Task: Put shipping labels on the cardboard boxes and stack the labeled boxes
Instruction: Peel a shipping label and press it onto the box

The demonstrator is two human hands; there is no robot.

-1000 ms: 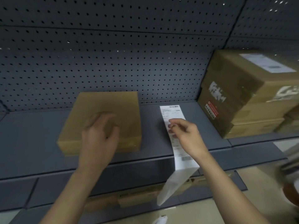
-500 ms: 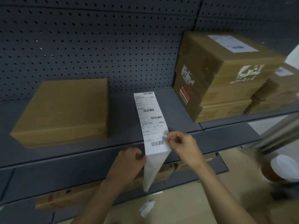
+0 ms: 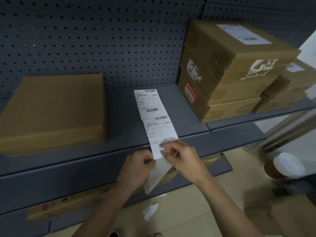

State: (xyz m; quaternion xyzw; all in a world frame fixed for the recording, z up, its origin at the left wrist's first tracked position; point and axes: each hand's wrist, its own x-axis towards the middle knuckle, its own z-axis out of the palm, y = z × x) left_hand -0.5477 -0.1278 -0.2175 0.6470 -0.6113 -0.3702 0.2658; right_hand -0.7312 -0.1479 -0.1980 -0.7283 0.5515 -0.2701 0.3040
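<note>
A strip of white shipping labels [image 3: 154,117] lies on the grey shelf [image 3: 119,120] and hangs over its front edge. My left hand [image 3: 138,166] pinches the strip's backing paper at the lower left. My right hand [image 3: 181,158] pinches the lower right corner of the nearest label. A flat unlabeled cardboard box [image 3: 54,110] lies on the shelf to the left, apart from both hands. On the right stands a stack of cardboard boxes [image 3: 227,71], its top one bearing a white label [image 3: 243,34].
A dark pegboard wall [image 3: 102,40] backs the shelf. More labeled boxes [image 3: 287,88] sit at the far right. A lower shelf holds a flattened carton [image 3: 68,204]. A scrap of backing paper [image 3: 150,211] lies on the floor. A white-lidded container [image 3: 287,166] stands at right.
My left hand left the flat box and came to the strip's lower end. My right hand slid down the strip to the nearest label's corner. The view shifted right.
</note>
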